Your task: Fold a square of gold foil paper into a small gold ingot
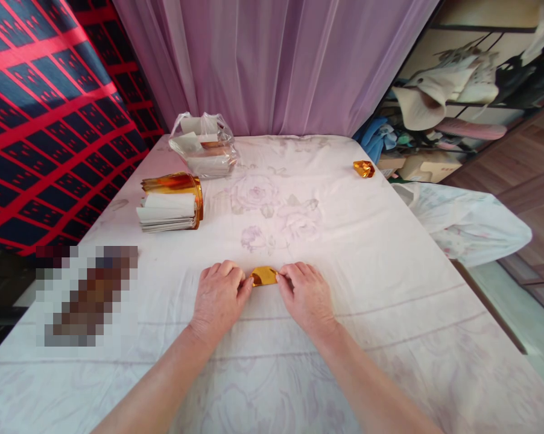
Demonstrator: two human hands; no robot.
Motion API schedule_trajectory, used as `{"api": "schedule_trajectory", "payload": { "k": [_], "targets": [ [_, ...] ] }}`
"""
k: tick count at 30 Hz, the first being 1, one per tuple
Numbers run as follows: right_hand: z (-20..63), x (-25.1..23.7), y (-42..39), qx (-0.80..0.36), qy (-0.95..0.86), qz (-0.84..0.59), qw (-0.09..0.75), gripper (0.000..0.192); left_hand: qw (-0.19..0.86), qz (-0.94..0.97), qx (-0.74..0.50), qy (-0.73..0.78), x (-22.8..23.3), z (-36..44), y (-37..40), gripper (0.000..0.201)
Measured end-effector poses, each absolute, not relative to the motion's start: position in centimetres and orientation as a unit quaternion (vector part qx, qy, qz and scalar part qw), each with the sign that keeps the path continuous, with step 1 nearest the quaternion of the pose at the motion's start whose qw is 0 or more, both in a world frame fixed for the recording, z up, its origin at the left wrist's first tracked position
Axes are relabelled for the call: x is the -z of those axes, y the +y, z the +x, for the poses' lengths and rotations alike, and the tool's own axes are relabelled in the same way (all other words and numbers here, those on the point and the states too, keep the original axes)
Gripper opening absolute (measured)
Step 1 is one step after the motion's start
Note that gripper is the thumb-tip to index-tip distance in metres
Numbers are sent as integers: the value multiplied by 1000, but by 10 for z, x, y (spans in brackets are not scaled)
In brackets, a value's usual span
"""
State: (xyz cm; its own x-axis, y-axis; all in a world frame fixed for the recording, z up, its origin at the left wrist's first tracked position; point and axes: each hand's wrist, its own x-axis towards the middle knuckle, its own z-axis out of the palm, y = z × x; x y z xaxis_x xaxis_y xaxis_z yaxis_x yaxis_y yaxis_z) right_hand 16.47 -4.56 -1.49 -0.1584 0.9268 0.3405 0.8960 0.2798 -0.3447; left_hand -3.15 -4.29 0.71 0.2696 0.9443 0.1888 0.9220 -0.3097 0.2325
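Two bare forearms reach over a white floral cloth on the desk (pixel 389 289). The left hand (pixel 218 295) and right hand (pixel 306 295) pinch a small gold foil (pixel 263 276) between them, fingers clamped on its ends. Farther left sits a paper stack (pixel 170 208); a folded gold piece (pixel 363 169) lies far right.
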Motion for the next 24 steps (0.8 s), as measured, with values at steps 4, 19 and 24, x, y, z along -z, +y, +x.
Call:
{"api": "schedule_trajectory", "payload": {
  "k": [4,19,24],
  "targets": [
    [164,16,-46,-43,-758,-602,247,8,41,795,-141,589,-7,-31,-43,24],
    [166,14,-47,-59,-766,-590,249,14,64,787,-157,593,-6,-32,-44,14],
    [166,15,-48,-59,-788,-563,241,20,85,798,-174,571,-5,-38,-44,14]
  ]
}}
